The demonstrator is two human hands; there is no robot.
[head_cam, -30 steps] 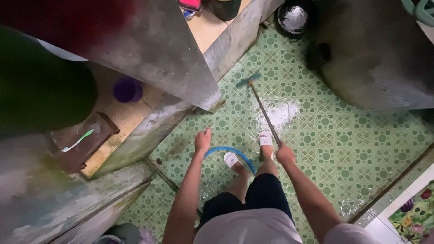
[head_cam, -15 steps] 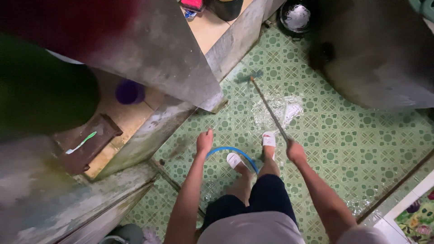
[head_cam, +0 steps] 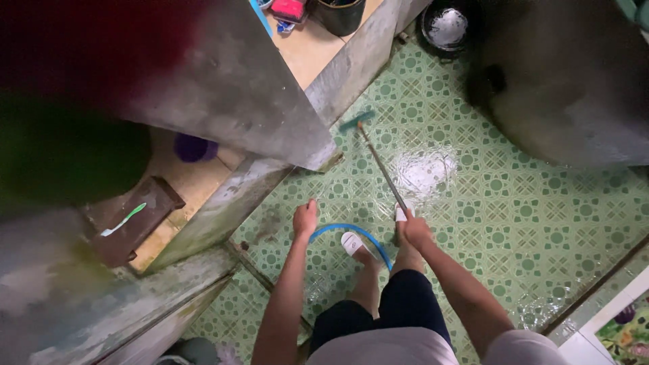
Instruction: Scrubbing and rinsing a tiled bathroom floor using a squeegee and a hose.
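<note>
While the right hand (head_cam: 416, 230) is closed around the near end of a long brush (head_cam: 380, 164), the thin handle slants away up and to the left across the floor (head_cam: 541, 216), and its teal head lies on the tiles close to the grey concrete wall (head_cam: 351, 67). Just right of the handle's middle, a patch of white foam (head_cam: 424, 172) sits on the wet green patterned tiles. Beside it, the left hand (head_cam: 305, 218) is curled shut over the end of a blue hose (head_cam: 351, 233), which arcs from that hand across the feet in white sandals (head_cam: 351, 243).

Farther out, at the top, a black pot (head_cam: 446, 27) with white foam inside stands on the floor beside a large dark rounded tank (head_cam: 568, 88). Left of the wall, a tan ledge carries a purple cup (head_cam: 193, 147) and a brown brick (head_cam: 135, 220) with a green and white toothbrush (head_cam: 123, 220) lying on it. At the ledge's far end stand a dark bucket (head_cam: 338, 13) and a small pink package (head_cam: 289, 9), too blurred to tell further. A flowered mat (head_cam: 625, 328) shows in the lower right corner, beyond a dark threshold strip.
</note>
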